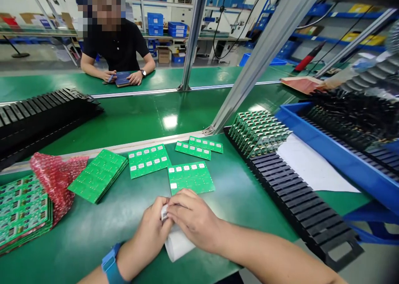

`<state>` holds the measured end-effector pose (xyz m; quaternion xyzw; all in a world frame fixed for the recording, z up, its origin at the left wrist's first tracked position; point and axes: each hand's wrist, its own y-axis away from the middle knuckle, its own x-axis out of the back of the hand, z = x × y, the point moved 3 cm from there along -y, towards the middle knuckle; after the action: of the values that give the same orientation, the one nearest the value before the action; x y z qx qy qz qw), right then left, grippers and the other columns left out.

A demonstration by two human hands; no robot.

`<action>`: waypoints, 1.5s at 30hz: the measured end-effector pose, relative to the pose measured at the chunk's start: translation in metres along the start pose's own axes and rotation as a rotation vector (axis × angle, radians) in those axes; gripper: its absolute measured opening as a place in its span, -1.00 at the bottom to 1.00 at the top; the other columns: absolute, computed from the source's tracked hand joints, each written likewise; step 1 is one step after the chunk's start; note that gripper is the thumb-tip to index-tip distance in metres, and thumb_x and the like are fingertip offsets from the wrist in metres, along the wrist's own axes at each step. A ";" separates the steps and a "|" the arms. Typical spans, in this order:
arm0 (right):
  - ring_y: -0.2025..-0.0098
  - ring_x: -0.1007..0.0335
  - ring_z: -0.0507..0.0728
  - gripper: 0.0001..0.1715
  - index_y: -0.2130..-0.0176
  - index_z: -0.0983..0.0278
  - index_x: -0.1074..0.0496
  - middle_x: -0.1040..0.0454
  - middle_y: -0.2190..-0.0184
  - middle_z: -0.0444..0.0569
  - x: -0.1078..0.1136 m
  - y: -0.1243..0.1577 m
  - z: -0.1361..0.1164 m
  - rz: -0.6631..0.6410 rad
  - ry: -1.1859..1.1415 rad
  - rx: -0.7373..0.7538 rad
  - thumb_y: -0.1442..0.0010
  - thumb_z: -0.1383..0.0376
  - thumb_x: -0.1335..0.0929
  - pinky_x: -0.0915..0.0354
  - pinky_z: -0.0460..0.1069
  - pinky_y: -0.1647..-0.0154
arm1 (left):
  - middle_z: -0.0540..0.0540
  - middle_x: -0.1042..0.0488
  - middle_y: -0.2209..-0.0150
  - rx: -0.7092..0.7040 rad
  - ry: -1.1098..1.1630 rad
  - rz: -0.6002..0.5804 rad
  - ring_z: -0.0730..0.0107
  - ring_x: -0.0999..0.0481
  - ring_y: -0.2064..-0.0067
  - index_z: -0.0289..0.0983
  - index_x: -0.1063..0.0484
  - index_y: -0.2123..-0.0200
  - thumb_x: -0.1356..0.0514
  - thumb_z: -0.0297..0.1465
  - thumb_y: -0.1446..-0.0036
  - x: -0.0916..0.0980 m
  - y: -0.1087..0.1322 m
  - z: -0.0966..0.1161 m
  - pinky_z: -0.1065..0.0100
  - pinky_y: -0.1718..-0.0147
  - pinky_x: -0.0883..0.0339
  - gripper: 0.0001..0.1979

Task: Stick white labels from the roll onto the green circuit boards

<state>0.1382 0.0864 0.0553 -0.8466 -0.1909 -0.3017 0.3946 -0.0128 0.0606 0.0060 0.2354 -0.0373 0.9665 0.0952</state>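
White paper (179,246), curled, is held between the left hand (153,222) and the right hand (197,219), fingers pinched close together over the worktop (245,201). Just beyond lies a green board (195,183), five labels (186,167) along its far edge and one at its near left corner.

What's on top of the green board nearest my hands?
The board carries white labels: five along the far row, one at near left. Your right hand covers part of its near edge, hiding anything there.

A white paper strip (180,246) curls near a flat green circuit board (195,183) showing six white labels (186,167).
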 end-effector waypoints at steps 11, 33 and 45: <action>0.06 -0.43 0.18 -0.85 0.14 0.26 -0.41 -0.54 0.10 0.09 0.015 0.001 -0.008 -0.070 -0.142 -0.001 -0.37 0.47 -0.29 -0.45 0.12 0.04 | 0.02 -0.55 0.36 -0.033 -0.053 0.015 0.30 -0.56 0.39 -0.15 -0.34 0.20 -0.10 -0.57 -0.09 -0.001 0.001 0.000 0.37 0.41 -0.36 -0.76; -0.55 0.37 0.33 -0.87 0.31 0.28 -0.41 -0.05 -0.47 0.19 0.020 -0.009 0.099 -0.393 -0.117 -0.501 -0.32 0.45 -0.37 0.21 0.47 -0.48 | -0.27 -0.57 -0.14 -0.332 -0.205 0.006 0.09 -0.60 -0.15 -0.17 -0.36 -0.01 -0.20 -0.43 -0.33 -0.002 -0.004 -0.002 0.21 -0.01 -0.56 -0.79; -0.55 0.37 0.32 -0.85 0.31 0.29 -0.42 -0.06 -0.47 0.19 0.025 -0.013 0.094 -0.396 -0.115 -0.501 -0.34 0.45 -0.35 0.22 0.46 -0.49 | -0.24 -0.57 -0.14 -0.326 -0.184 0.028 0.12 -0.63 -0.11 -0.18 -0.38 -0.01 -0.20 -0.43 -0.33 -0.004 -0.004 -0.005 0.20 0.00 -0.58 -0.80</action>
<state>0.1832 0.1696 0.0314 -0.8796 -0.2935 -0.3617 0.0962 -0.0110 0.0644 0.0004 0.3035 -0.2051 0.9234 0.1146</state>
